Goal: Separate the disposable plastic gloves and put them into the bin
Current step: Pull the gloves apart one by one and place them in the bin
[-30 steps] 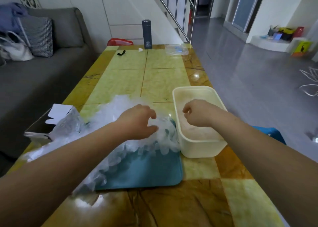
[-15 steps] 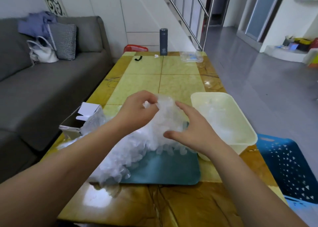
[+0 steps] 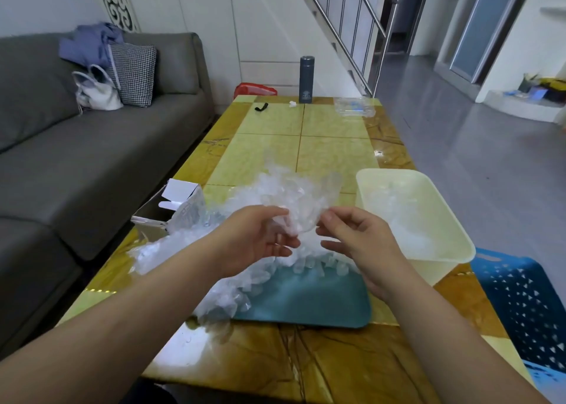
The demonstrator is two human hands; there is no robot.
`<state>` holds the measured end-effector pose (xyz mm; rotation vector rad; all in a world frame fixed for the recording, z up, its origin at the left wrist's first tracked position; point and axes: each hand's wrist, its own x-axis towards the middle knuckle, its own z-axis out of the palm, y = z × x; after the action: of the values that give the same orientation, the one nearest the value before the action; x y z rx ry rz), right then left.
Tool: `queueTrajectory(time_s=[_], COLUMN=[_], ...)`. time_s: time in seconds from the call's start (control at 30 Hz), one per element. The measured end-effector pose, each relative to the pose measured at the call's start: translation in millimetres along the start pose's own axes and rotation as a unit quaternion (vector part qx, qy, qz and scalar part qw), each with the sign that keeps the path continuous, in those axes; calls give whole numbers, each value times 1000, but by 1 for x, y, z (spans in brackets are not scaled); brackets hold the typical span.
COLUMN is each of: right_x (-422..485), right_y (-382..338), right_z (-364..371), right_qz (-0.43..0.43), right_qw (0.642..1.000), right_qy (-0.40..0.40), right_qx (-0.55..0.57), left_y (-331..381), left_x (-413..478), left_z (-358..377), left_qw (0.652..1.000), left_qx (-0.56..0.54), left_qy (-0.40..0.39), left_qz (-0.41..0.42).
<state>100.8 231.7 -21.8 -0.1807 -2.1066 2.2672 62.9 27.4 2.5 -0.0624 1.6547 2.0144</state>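
Fingertips [image 3: 332, 218] of the right hand [image 3: 358, 246] are nipped on the near edge of one clear glove [image 3: 306, 198], thumb against forefinger, with the other fingers loosely curled below. The left hand [image 3: 257, 241] holds the same film from the other side, thumb on top and fingers curled under a bunched part of it. I read both as light pinches, not full fists, and the glove is raised between them above the pile of gloves [image 3: 232, 290], which sprawls from the teal tray [image 3: 321, 308] toward the left edge of the table [image 3: 330, 146], next to an opened cardboard box [image 3: 180, 192]. The cream bin [image 3: 392, 171] sits at the right edge, just beside the tray, with some film already in it. From my seat the step in hand looks like peeling a single glove free. I would draw the two pinches apart slowly and sideways, so that clinging layers slide off rather than lift with it. Through the clear plastic I cannot tell whether one layer or several are held, so I would check that before carrying anything across. I would then have the right hand take it over the rim and let go low inside, since such light film may drift or cling to the fingers.
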Motion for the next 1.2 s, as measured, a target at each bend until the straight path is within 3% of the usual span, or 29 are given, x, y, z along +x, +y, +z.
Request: queueTrajectory(time_s=[0.07, 0.2, 0.3, 0.37, 0.5, 0.6, 0.7, 0.77, 0.97, 1.13, 1.2], right_x=[-1, -2, -4, -4, -7, -10, -12, -12, -4, 0, 1], right_y=[0, 5, 4, 2, -4, -3, -2, -2, -5, -6, -10], right_z=[2, 2, 7, 8, 3, 5, 9, 9, -4, -4, -3], right_qz=[47, 113, 93, 80, 35, 4, 2, -12, -6, 19, 4], right_qw=[998, 977, 981, 986, 999, 997, 993, 991, 998, 999, 999], right_qy=[-18, -136, -103, -50, -28, -35, -53, -56, -44, -11, -4], right_qx=[49, 117, 139, 136, 27, -74, -106, -118, -50, 25, 38], left_y=[-6, -16, -25, -28, -17, -2, -2, -6, -4, 7, 3], left_x=[-2, -4, -5, -3, 3, -4, -8, -4, -7, -11, -15], left_z=[-2, -6, -9, -10, -16, -12, -3, -1, -15, -23, -29], left_qw=[999, 991, 986, 988, 970, 963, 955, 955, 973, 970, 973], left_qx=[20, -4, 56, 122, 144, 157, 259, 271, 182, 75, 79], left_qy=[-50, -121, -133, -69, 179, 136, 35, 19, 88, 219, 211], left_qz=[-6, -53, -78, -61, 83, 174, 141, 120, 112, 78, 50])
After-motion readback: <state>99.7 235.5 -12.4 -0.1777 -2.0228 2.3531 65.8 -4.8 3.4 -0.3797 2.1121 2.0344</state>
